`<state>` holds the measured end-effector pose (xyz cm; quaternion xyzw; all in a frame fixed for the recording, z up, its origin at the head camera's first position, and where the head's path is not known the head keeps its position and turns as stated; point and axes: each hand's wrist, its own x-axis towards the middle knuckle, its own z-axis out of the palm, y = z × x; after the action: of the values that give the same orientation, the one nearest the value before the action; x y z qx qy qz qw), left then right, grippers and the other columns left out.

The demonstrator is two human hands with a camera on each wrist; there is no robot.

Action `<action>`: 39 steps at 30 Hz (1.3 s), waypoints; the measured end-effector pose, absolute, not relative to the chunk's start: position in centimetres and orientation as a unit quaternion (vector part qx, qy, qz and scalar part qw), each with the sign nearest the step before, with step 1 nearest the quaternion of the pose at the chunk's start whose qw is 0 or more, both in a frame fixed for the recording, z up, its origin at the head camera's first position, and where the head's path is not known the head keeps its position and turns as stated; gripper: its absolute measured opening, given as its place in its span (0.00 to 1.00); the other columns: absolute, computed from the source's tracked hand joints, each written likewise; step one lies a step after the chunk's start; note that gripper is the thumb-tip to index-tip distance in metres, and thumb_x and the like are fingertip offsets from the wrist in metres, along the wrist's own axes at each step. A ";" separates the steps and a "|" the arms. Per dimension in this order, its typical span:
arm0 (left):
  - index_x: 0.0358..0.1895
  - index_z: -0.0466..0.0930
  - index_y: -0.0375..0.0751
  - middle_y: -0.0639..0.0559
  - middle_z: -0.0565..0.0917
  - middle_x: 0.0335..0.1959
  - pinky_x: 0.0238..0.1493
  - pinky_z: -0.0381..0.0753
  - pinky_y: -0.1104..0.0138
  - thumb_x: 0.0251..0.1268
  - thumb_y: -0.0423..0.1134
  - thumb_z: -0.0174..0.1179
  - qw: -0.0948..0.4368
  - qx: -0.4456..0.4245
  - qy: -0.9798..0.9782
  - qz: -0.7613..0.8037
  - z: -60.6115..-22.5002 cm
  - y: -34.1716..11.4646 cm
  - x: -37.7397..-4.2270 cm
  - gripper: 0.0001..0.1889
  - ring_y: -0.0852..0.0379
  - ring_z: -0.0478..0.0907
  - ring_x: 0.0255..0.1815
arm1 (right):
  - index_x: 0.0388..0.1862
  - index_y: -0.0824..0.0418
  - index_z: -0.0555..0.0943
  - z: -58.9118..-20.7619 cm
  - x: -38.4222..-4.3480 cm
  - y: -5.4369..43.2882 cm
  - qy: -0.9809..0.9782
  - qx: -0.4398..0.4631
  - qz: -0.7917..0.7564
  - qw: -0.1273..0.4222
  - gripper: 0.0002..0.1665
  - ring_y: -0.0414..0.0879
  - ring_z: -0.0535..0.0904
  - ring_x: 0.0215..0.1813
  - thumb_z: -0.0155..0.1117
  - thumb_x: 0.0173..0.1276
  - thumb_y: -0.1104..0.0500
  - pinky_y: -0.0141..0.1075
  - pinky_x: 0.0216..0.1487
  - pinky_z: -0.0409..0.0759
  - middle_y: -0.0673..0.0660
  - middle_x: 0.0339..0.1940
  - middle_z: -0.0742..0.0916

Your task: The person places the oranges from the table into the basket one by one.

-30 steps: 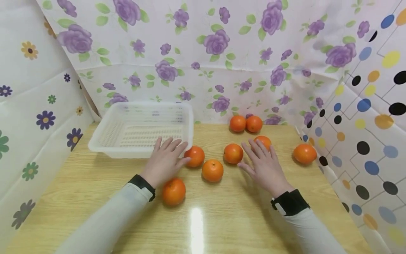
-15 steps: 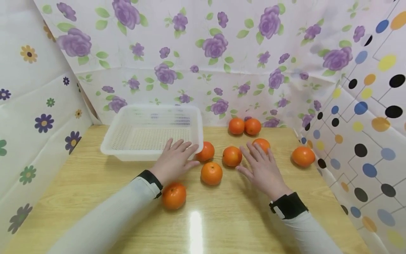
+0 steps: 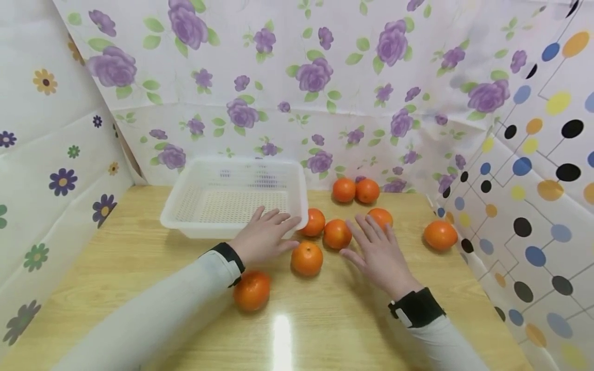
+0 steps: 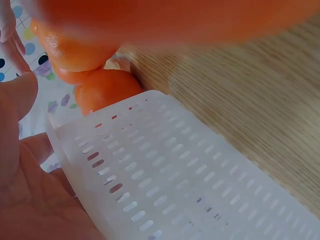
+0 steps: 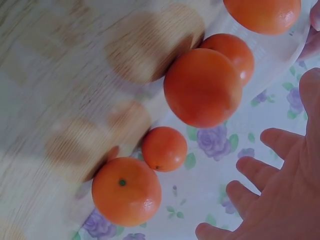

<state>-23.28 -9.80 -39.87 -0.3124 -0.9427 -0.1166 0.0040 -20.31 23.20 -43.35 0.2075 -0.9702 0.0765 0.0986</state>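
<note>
A white perforated plastic basket (image 3: 199, 225) stands on the table at the back left. My left hand (image 3: 262, 241) touches its front right corner, fingers extended over the rim; the left wrist view shows the palm along the basket's side (image 4: 150, 165). One orange (image 3: 313, 223) sits right at that corner, overlapped by the basket. Beside it are a second orange (image 3: 337, 234) and a third orange (image 3: 307, 259) closer to me. My right hand (image 3: 378, 257) hovers with spread fingers over the table, partly covering an orange (image 3: 380, 217), and holds nothing.
An orange (image 3: 252, 291) lies below my left wrist. Two oranges (image 3: 344, 190) stand together at the back edge, and another orange (image 3: 441, 235) is at the right. Patterned sheets (image 3: 315, 77) enclose the wooden table (image 3: 334, 330) at the back and sides.
The basket has slid right with my left hand at its corner, and the orange beside it has moved right, up to the neighbouring orange. My right hand stays nearly in place.
</note>
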 end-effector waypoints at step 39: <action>0.86 0.67 0.42 0.36 0.69 0.84 0.87 0.44 0.37 0.84 0.58 0.62 0.002 -0.292 -0.938 -0.187 -37.4 -10.0 -22.5 0.38 0.33 0.58 0.87 | 0.91 0.53 0.62 -42.0 -22.4 18.1 -0.949 0.281 0.102 0.100 0.47 0.59 0.52 0.91 0.60 0.84 0.34 0.68 0.87 0.43 0.59 0.91 0.64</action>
<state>-22.50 -9.99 -37.40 -0.2925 -0.9378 -0.1869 0.0023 -22.41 18.10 -42.00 0.2808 -0.9491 0.1017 0.0999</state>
